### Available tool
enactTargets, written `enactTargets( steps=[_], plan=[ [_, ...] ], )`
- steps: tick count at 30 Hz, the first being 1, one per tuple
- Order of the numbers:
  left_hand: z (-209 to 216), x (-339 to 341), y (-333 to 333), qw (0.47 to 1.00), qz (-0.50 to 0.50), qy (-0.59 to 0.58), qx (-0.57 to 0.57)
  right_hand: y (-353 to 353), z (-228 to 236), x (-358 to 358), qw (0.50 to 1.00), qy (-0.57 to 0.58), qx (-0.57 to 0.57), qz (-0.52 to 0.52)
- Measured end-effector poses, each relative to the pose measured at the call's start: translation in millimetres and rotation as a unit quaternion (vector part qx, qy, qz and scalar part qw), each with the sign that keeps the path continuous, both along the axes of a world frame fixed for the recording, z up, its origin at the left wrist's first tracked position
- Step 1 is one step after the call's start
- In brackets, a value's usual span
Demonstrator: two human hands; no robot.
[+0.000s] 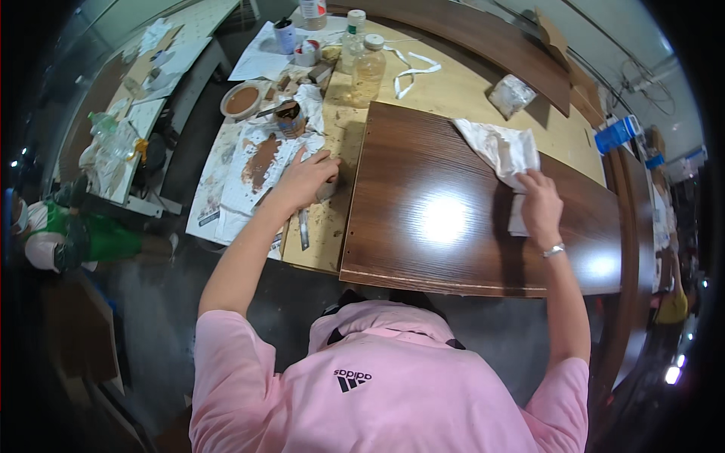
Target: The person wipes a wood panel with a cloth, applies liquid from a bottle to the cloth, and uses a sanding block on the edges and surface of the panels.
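My right hand (541,210) is closed on a crumpled white cloth (502,151) that lies on a glossy dark-brown wood panel (423,170). My left hand (308,181) is at the edge of a paint-stained paper, left of the panel. Its fingers curl around something small that they mostly hide. A thin metal strip (304,230) lies just below that hand. Beyond it stands an open can (290,121) with brown smears and a flat tool across its top. White paper with a brown smear (261,162) lies beside the can, and a round tub of brown paste (243,100) sits farther left.
Two clear bottles (368,72) stand behind the panel, near a white strap (408,72). A clear plastic bag (512,96) and another brown board (483,45) lie at the far side. A blue bottle (617,135) is far right. A person in green (102,230) is at left.
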State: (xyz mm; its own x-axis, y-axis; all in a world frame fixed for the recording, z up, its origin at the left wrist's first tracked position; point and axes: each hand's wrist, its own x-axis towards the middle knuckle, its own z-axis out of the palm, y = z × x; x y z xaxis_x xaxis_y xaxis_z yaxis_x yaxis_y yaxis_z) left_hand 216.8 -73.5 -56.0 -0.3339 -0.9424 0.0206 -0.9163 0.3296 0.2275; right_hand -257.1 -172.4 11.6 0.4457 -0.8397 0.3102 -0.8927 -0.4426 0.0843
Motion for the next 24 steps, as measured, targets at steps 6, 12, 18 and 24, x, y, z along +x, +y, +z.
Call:
enactTargets(
  steps=[6, 12, 18, 24],
  plan=[
    [41.2, 13.4, 16.2, 0.983, 0.038, 0.141, -0.113, 22.0, -40.3, 27.2, 0.997, -0.048, -0.028, -0.049],
    [60.7, -36.8, 97.9, 0.931, -0.118, 0.343, 0.025, 26.8, -39.4, 30.3, 0.996, -0.062, -0.043, -0.052],
    [18.3, -23.7, -38.0, 0.940, -0.012, 0.323, -0.110, 25.6, -37.1, 34.9, 0.993, -0.083, -0.058, -0.053],
    [-1.0, -1.1, -123.3, 0.896, 0.124, 0.419, -0.084, 26.8, -37.2, 34.7, 0.991, -0.107, -0.058, -0.049]
  ],
)
